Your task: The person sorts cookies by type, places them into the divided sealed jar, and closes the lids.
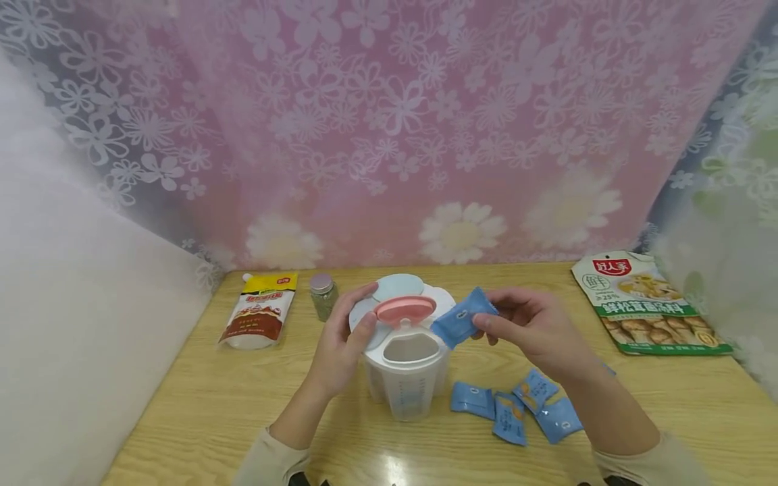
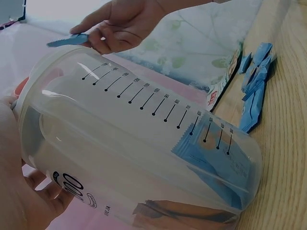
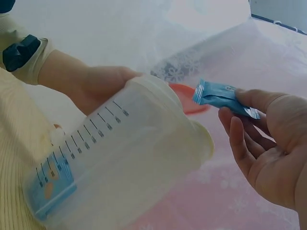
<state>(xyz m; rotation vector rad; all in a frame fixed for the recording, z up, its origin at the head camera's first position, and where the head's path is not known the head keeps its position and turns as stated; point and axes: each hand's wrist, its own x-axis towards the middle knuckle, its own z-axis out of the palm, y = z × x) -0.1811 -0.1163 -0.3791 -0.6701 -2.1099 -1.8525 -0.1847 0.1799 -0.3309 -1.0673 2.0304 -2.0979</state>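
Note:
A translucent storage canister (image 1: 410, 393) with a white, multi-flap lid stands on the table. Its pink flap (image 1: 406, 310) is raised above the front opening. My left hand (image 1: 338, 343) grips the lid from the left side, thumb on top. Between thumb and fingers, my right hand (image 1: 543, 331) pinches a small blue snack packet (image 1: 457, 320), just right of the opening. Through the wall in the left wrist view, blue packets (image 2: 223, 165) show at the bottom of one compartment, and something brownish (image 2: 184, 214) lies in another. Several more blue packets (image 1: 509, 418) lie on the table beneath my right forearm.
A yellow and brown spouted pouch (image 1: 258, 312) lies at the back left. Beside it stands a small jar (image 1: 323, 297) with a pinkish cap. A green and white mushroom seasoning bag (image 1: 653, 307) lies at the right. A floral curtain (image 1: 401, 135) hangs behind the table.

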